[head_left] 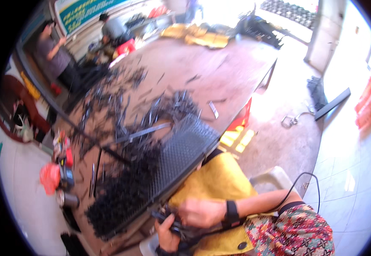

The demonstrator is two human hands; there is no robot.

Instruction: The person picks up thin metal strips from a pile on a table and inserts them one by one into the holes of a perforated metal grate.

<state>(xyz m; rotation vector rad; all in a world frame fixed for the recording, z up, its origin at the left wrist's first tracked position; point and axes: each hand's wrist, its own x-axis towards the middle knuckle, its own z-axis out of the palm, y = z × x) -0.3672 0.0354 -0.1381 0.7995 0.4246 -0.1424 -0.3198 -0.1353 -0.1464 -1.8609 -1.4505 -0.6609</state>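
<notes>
Low in front of me, my left hand [167, 235] is closed round a small dark piece [176, 227], its thumb pointing up along it. Its exact kind is too blurred to name. Just right of it and touching the same spot, my right hand [202, 212] is curled into a fist, smeared by motion, and what it grips is hidden. Beyond both hands a black ribbed tray [189, 138] lies tilted along the table edge. Its left part is heaped with short black pieces [128, 194]. A yellow apron [213, 179] covers my lap.
Loose black strips are strewn over the brown table [151, 64], with a long flat bar [145, 132] among them. A metal can [67, 199] and a red bag [50, 178] are at the left. Two people are at the far left. A black cable [296, 181] loops behind my right arm.
</notes>
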